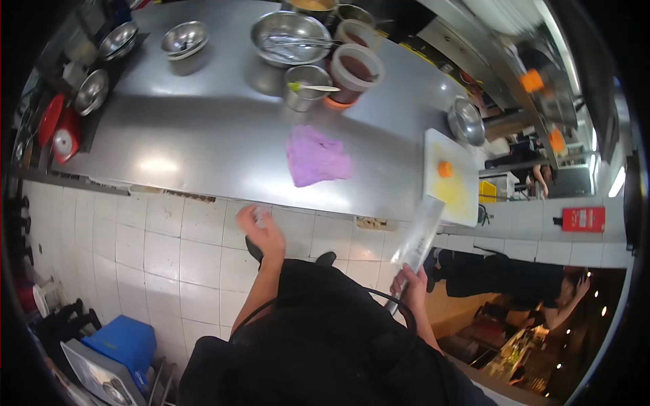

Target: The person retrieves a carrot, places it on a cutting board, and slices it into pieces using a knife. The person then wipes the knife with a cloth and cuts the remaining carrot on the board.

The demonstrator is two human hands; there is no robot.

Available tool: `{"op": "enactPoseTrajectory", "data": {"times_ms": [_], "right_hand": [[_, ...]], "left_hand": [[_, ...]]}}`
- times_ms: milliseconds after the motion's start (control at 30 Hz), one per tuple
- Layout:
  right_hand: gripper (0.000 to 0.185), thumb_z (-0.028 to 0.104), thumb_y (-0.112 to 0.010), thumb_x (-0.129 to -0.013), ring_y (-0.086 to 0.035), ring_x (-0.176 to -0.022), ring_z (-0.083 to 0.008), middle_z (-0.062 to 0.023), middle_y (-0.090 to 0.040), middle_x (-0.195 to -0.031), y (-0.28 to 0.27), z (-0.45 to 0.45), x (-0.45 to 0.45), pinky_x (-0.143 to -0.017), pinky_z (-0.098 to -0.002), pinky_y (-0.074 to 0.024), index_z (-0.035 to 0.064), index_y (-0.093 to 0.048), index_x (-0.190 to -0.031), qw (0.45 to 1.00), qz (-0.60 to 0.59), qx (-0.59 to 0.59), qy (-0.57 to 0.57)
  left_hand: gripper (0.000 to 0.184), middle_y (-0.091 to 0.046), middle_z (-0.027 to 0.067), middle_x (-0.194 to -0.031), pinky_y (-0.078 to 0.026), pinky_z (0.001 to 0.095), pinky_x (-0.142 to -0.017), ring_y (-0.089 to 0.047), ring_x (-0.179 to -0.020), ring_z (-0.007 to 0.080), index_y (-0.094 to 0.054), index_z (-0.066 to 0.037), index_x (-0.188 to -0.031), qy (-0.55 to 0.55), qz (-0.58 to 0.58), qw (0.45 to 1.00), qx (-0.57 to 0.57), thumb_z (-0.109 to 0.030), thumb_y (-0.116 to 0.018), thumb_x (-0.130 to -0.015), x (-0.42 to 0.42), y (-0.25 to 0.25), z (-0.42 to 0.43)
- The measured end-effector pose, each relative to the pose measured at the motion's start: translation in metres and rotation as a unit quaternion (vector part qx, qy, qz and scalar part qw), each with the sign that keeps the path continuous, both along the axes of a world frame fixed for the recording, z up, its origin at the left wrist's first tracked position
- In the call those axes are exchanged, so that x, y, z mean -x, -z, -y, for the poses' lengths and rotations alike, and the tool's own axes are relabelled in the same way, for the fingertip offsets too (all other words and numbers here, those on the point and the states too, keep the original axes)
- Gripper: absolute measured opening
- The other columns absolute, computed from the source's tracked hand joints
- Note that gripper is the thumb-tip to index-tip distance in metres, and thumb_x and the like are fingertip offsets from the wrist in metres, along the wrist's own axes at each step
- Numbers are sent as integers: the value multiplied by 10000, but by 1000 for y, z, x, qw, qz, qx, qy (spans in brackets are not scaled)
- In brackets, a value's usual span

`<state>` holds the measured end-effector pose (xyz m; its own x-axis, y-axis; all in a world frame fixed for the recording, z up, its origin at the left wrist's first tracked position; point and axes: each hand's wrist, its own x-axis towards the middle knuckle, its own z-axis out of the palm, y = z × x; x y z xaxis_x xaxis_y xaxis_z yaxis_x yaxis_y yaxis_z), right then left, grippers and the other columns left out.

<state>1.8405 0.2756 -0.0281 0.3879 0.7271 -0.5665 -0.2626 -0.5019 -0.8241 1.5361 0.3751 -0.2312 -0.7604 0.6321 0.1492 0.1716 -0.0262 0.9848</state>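
Note:
My right hand [411,283] grips the handle of a broad-bladed kitchen knife [421,231]. The shiny blade points up and away, its tip end near the close edge of a white cutting board [455,206]. A short orange piece [444,168], which looks like carrot, rests on the board's yellow-stained surface. My left hand [264,234] hangs in front of the counter edge, fingers loosely curved and apart, with nothing seen in it. Beyond it, a crumpled purple cloth [317,157] lies on the steel counter [223,145].
Toward the back stand a steel bowl with a whisk [288,42], a steel pot with a spoon [305,98] and a tub of dark contents [353,71]. A red kitchen scale [66,139] sits left. A person in dark clothes [504,277] is at right. Below left is a blue bin [125,345].

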Motion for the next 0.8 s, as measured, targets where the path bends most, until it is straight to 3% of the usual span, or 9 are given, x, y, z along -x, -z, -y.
{"op": "enactPoseTrajectory", "data": {"times_ms": [133, 233, 367, 467, 500, 567, 633, 667, 800], "right_hand": [[147, 78, -599, -1022, -507, -515, -169, -46, -504, -692, 17, 6, -40, -489, -339, -459, 88, -508, -1137, 998, -52, -27, -17], [228, 62, -601, -1014, -518, -545, -160, -46, -525, -732, 20, 22, -74, -484, -329, -458, 83, -507, -1220, 992, -113, -61, -18], [483, 59, -640, -992, -536, -585, -167, -59, -546, -810, -2, 47, -122, -519, -321, -466, 108, -483, -1446, 971, -215, -108, 15], [657, 70, -653, -995, -579, -619, -165, -46, -581, -906, 2, 79, -163, -551, -318, -513, 149, -405, -1598, 931, -324, -171, 9], [694, 75, -662, -982, -611, -628, -201, -63, -601, -941, 3, 82, -168, -564, -349, -534, 183, -401, -1616, 981, -140, -131, -40], [732, 80, -671, -969, -643, -637, -238, -80, -621, -977, 14, 89, -185, -577, -380, -555, 217, -397, -1633, 992, 49, -85, -84], [760, 35, -669, -912, -658, -658, -343, -126, -637, -995, 40, 93, -206, -622, -451, -569, 268, -453, -1601, 792, 567, -120, -192], [804, -8, -654, -861, -674, -759, -410, -159, -640, -1037, 38, 98, -210, -699, -496, -571, 294, -478, -1586, 782, 572, -6, -248], [797, -31, -627, -856, -677, -803, -409, -142, -657, -1073, 29, 138, -223, -738, -483, -576, 295, -500, -1572, 803, 546, 14, -239]], "left_hand": [[531, -516, 240, -1483, -368, 585, -1131, -435, -1404, 475, -607, -67, -1396, 200, -313, 928, 43, -276, -739, -927, -52, -94, -95], [511, -521, 244, -1482, -355, 605, -1129, -390, -1450, 482, -621, -56, -1355, 194, -406, 870, 199, -306, -733, -924, -98, -62, -141], [493, -559, 238, -1448, -396, 557, -1113, -447, -1419, 470, -615, -23, -1319, 283, -450, 843, 89, -293, -737, -926, -175, -22, -120], [369, -639, 163, -1381, -459, 478, -1082, -567, -1337, 371, -605, -15, -1313, 493, -83, 857, 127, -201, -648, -998, -258, -43, -61], [344, -656, 144, -1365, -473, 457, -1088, -597, -1309, 337, -602, -20, -1337, 506, 128, 833, 180, -157, -610, -1022, -294, -69, -32], [350, -646, 144, -1390, -440, 477, -1159, -590, -1317, 310, -600, -36, -1380, 479, 550, 656, 195, -179, -513, -1072, -351, -89, 21], [387, -639, 159, -1402, -420, 481, -1187, -584, -1327, 319, -584, -27, -1406, 501, 634, 545, 224, -215, -470, -1087, -386, -93, 50], [427, -632, 174, -1415, -399, 486, -1216, -577, -1336, 329, -568, -18, -1431, 508, 707, 424, 250, -251, -427, -1102, -396, -92, 57], [494, -599, 186, -1469, -362, 494, -1248, -555, -1368, 353, -530, 23, -1458, 481, 719, 445, 231, -286, -383, -1101, -410, -87, 19]]}}
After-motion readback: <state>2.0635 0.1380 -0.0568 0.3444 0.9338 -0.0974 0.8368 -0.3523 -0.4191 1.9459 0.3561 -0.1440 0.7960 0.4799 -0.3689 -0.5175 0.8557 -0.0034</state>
